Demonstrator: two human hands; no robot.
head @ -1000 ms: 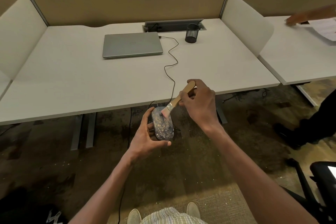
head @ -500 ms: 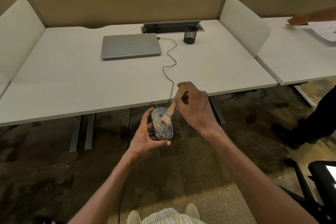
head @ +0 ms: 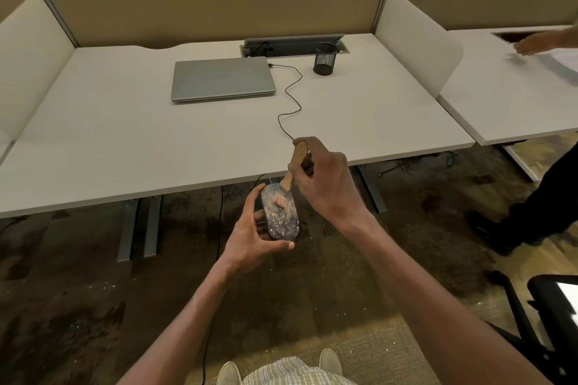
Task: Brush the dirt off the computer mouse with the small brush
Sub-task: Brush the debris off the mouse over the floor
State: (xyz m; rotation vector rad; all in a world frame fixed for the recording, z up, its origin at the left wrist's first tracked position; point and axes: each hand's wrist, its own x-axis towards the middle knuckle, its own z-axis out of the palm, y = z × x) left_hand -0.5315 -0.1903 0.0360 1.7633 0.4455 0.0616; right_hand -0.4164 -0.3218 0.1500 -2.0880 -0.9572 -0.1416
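Note:
My left hand [head: 253, 234] grips a dark computer mouse [head: 280, 219] from its left side, below the desk's front edge and above the floor. Pale specks of dirt cover the mouse's top. My right hand [head: 325, 184] holds a small wooden-handled brush [head: 292, 173] nearly upright. Its pinkish bristles touch the far end of the mouse. The mouse's black cable [head: 291, 97] runs up over the desk to a shut grey laptop [head: 222, 78].
The white desk [head: 125, 141] also carries a black mesh pen cup [head: 325, 58] and a cable hatch [head: 294, 44]. Another person's hand [head: 538, 44] reaches over the neighbouring desk at right. A black chair [head: 550, 306] stands at lower right. Pale specks lie on the carpet [head: 93, 306].
The brush has swung from a slant to nearly upright, and its bristles have moved onto the mouse's far end. My left hand keeps the mouse where it was.

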